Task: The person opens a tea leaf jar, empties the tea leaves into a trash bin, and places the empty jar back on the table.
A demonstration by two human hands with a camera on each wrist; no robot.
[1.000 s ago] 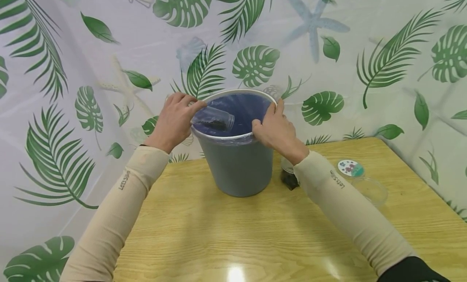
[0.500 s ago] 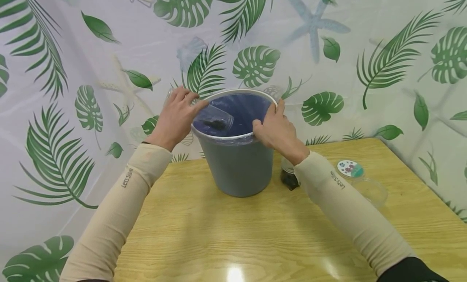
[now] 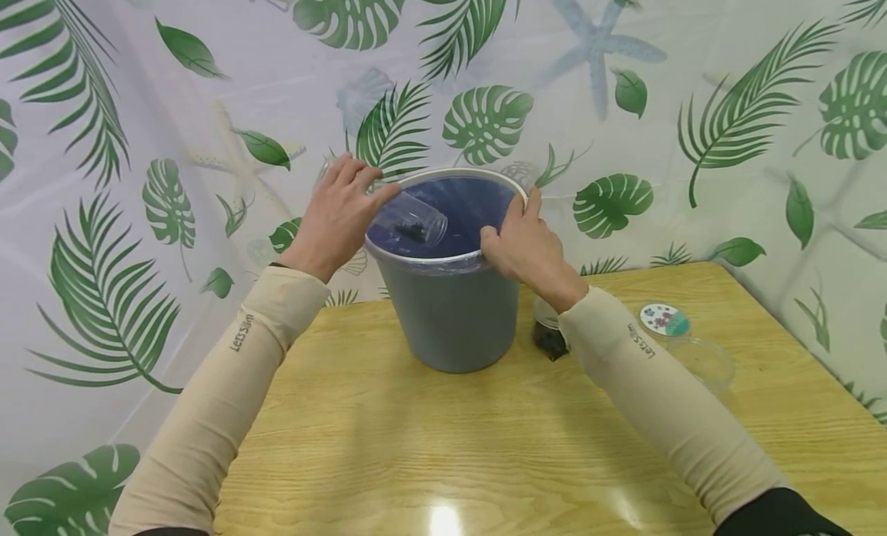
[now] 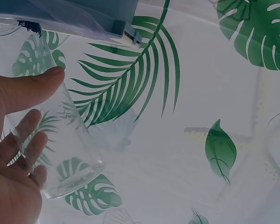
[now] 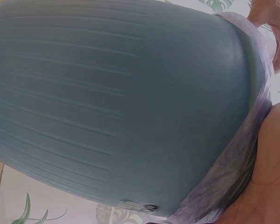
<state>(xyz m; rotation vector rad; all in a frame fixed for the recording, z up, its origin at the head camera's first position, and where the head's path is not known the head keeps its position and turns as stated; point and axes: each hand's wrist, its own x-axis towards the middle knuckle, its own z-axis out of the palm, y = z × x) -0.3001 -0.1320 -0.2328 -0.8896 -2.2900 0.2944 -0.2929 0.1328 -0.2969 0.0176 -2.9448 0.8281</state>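
My left hand (image 3: pixel 336 216) holds a clear jar (image 4: pixel 79 158) by its side, thumb on one side and fingers on the other. The jar is tilted, its mouth pointing down over the inside of a grey trash bin (image 3: pixel 453 316). A small heap of dark bits (image 3: pixel 413 232) lies near the jar's mouth. The bin stands upright, lined with a thin purplish bag (image 5: pixel 233 168) folded over its rim. On the bin's right side, my right hand (image 3: pixel 523 239) grips the rim and bag, thumb toward the opening.
Partly behind my right forearm, a container with dark contents (image 3: pixel 550 340) stands beside the bin. A round flower-printed lid (image 3: pixel 665 320) and a clear round lid (image 3: pixel 703 364) lie farther right on the wooden table (image 3: pixel 430 436). A leaf-patterned sheet (image 3: pixel 624 51) hangs close behind.
My left hand has risen a little, tipping the jar more steeply. The dark bits have slid toward its mouth and the heap looks smaller. My right hand stays on the rim.
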